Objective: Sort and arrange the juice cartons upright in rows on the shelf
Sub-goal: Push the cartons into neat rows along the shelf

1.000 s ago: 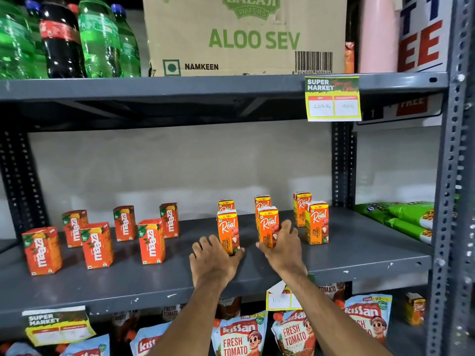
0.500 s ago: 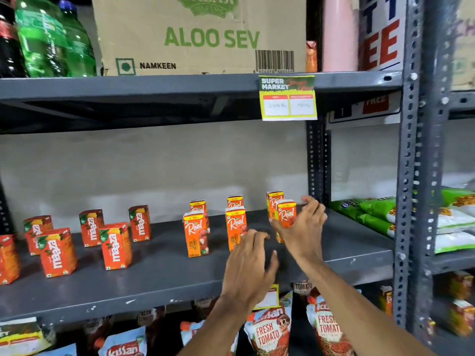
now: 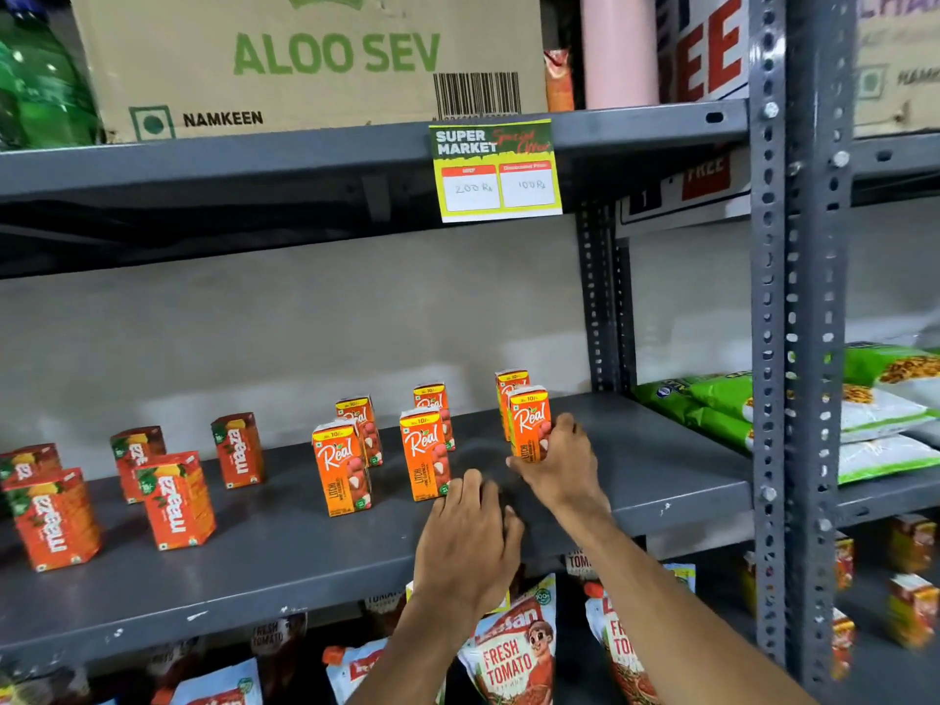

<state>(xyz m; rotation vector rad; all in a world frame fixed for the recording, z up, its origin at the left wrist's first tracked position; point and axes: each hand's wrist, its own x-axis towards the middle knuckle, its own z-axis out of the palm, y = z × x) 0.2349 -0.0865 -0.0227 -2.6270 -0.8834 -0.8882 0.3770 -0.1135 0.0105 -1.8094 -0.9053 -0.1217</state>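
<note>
Several orange Real litchi cartons stand upright in two rows on the grey shelf (image 3: 285,557). My right hand (image 3: 562,460) is wrapped around the front right Real carton (image 3: 529,419), which stands on the shelf with another carton just behind it. The front middle Real carton (image 3: 423,452) and front left Real carton (image 3: 340,468) stand apart to the left. My left hand (image 3: 470,547) rests flat over the shelf's front edge, fingers apart, holding nothing. Several red-orange Maaza cartons (image 3: 175,501) stand upright on the left.
A yellow-green price tag (image 3: 496,170) hangs from the upper shelf, which carries a cardboard box (image 3: 305,58) and green bottles (image 3: 35,89). A perforated steel upright (image 3: 793,348) bounds the right. Green packets (image 3: 712,404) lie beyond it; tomato sauce pouches (image 3: 513,653) sit below.
My right hand left the middle front Real carton, moved right and closed around the front right one. My left hand drew back to the shelf edge. The view shifted right.
</note>
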